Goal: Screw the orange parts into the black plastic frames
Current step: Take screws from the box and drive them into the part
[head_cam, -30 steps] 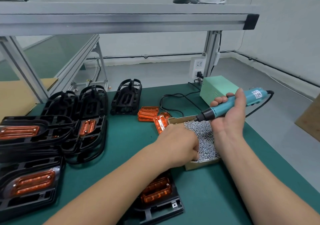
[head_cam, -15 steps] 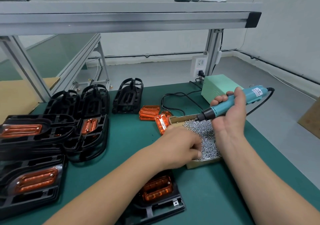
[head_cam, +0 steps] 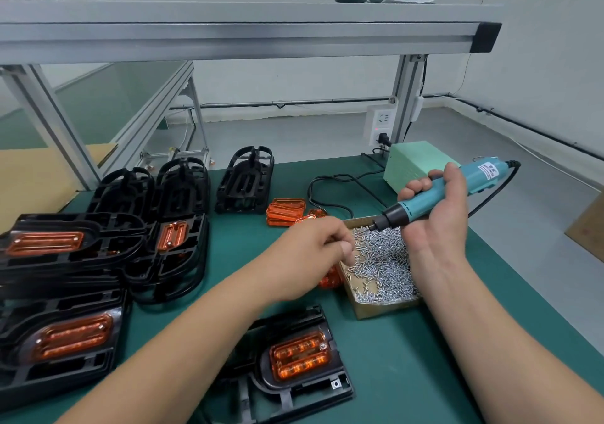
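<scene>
Fingers [head_cam: 415, 190] of the right hand [head_cam: 434, 221] wrap round the screwdriver [head_cam: 464, 183], its bit aimed left over the box [head_cam: 385, 306] of screws [head_cam: 382, 266]. Fingertips [head_cam: 343, 247] of the left hand [head_cam: 310, 253] bunch together at the box's left edge; whether they pinch a screw I cannot tell. Nearest, a frame [head_cam: 294, 394] lies on the mat in front of the box with an orange part [head_cam: 299, 355] seated in it.

Green bench [head_cam: 408, 374], black frames [head_cam: 243, 183], orange parts [head_cam: 286, 211], screw box [head_cam: 385, 309]
</scene>
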`<control>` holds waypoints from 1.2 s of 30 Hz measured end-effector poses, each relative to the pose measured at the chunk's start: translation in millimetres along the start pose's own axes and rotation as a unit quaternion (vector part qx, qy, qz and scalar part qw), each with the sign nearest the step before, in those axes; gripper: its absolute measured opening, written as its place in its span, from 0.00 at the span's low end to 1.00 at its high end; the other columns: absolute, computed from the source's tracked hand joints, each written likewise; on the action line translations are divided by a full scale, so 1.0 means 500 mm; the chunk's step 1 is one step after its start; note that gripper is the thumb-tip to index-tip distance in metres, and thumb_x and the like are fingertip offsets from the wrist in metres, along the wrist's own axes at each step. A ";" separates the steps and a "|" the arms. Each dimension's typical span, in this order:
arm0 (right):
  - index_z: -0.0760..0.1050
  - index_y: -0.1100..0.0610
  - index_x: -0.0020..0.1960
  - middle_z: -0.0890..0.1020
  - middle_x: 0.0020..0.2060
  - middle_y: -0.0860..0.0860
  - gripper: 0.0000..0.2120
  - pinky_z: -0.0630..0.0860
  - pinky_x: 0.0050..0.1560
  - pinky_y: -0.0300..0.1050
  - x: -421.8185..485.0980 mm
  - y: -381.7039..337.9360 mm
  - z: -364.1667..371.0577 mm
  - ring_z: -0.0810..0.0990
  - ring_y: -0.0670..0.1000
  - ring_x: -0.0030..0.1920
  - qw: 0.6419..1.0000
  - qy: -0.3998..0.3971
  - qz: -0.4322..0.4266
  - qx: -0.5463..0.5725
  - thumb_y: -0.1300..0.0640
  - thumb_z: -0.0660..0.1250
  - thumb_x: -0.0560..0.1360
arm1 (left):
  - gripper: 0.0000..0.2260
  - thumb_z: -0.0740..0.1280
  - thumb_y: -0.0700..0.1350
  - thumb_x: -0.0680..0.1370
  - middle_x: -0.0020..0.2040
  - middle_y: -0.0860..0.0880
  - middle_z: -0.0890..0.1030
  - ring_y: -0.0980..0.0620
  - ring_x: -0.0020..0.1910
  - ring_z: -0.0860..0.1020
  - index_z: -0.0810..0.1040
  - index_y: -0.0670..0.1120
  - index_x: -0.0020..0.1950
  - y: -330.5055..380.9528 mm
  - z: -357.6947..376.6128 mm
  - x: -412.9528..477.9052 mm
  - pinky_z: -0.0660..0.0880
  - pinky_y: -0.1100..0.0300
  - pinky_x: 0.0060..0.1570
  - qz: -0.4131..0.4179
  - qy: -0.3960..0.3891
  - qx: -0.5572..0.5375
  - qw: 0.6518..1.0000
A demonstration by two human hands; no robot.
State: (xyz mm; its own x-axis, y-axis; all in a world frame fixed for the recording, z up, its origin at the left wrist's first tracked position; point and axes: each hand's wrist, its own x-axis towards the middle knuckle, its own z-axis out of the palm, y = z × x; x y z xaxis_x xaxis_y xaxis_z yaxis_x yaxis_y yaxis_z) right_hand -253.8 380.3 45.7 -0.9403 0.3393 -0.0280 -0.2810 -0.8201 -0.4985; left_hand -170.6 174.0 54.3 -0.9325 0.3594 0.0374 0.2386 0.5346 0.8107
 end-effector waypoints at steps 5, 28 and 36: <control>0.75 0.57 0.47 0.74 0.35 0.50 0.10 0.77 0.36 0.42 -0.047 0.007 0.024 0.76 0.48 0.33 0.998 -0.054 0.032 -0.008 0.52 0.71 0.82 | 0.03 0.71 0.39 0.82 0.52 0.40 0.87 0.51 0.45 0.82 0.85 0.44 0.52 -0.045 -0.064 -0.067 0.83 0.58 0.42 -0.079 -0.062 -0.314 0.944; 0.76 0.57 0.50 0.71 0.36 0.50 0.13 0.76 0.37 0.41 -0.173 0.049 0.050 0.75 0.48 0.36 0.979 -0.171 0.110 -0.026 0.48 0.66 0.85 | 0.16 0.79 0.54 0.72 0.42 0.47 0.84 0.57 0.32 0.69 0.88 0.55 0.59 -0.104 -0.054 -0.144 0.65 0.67 0.30 -0.106 0.008 -0.229 0.968; 0.76 0.56 0.50 0.72 0.36 0.50 0.12 0.77 0.39 0.42 -0.170 0.050 0.048 0.75 0.48 0.37 0.979 -0.173 0.103 -0.032 0.47 0.67 0.84 | 0.15 0.79 0.57 0.73 0.51 0.51 0.88 0.59 0.45 0.83 0.85 0.58 0.59 -0.098 -0.040 -0.149 0.75 0.69 0.38 -0.072 0.001 -0.178 0.981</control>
State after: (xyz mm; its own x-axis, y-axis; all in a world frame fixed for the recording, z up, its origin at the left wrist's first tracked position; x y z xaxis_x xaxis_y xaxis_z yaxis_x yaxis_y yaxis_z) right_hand -185.6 320.1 56.4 -0.9877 -0.0165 0.1554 -0.0755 -0.8202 -0.5670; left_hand -118.4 105.5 23.4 -0.9501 0.2981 -0.0917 -0.0054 0.2783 0.9605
